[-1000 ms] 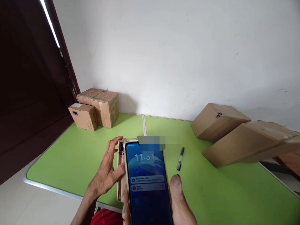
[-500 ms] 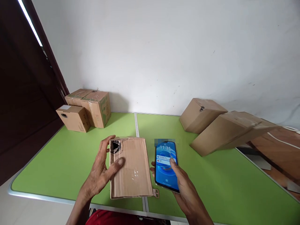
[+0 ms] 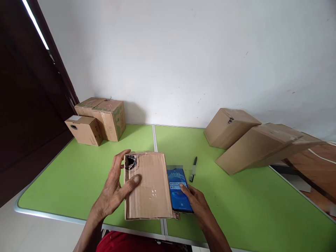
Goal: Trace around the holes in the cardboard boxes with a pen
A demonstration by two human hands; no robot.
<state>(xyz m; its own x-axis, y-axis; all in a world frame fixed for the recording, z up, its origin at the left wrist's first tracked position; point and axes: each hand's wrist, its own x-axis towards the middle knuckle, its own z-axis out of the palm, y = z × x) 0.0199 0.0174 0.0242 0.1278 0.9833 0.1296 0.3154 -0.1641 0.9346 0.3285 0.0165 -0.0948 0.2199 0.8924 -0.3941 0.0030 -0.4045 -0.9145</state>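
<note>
My left hand [image 3: 115, 190] grips a small cardboard box [image 3: 149, 189] by its left side, thumb lying across the front face. A ragged, dark-edged hole [image 3: 130, 162] is cut in the box's upper left corner. My right hand [image 3: 195, 199] holds a smartphone [image 3: 180, 199] with a lit blue screen reading 11:31, the thumb on its right edge and screen. The phone's left edge is right against the box's right side, partly behind it. Below the phone, a small cardboard tab [image 3: 176, 216] sticks out from the box's lower right.
A dark pen-like object [image 3: 193, 169] lies on the green table [image 3: 78, 182] beyond the phone. Cardboard boxes [image 3: 105, 117] stand at the back left, one with a dark hole. Larger cartons [image 3: 232, 127] sit at the back right. A white wall [image 3: 170, 63] rises behind.
My right hand has brought the phone left, up against the box. The pen-like object, hidden before, now shows on the table. The left hand keeps its hold on the box.
</note>
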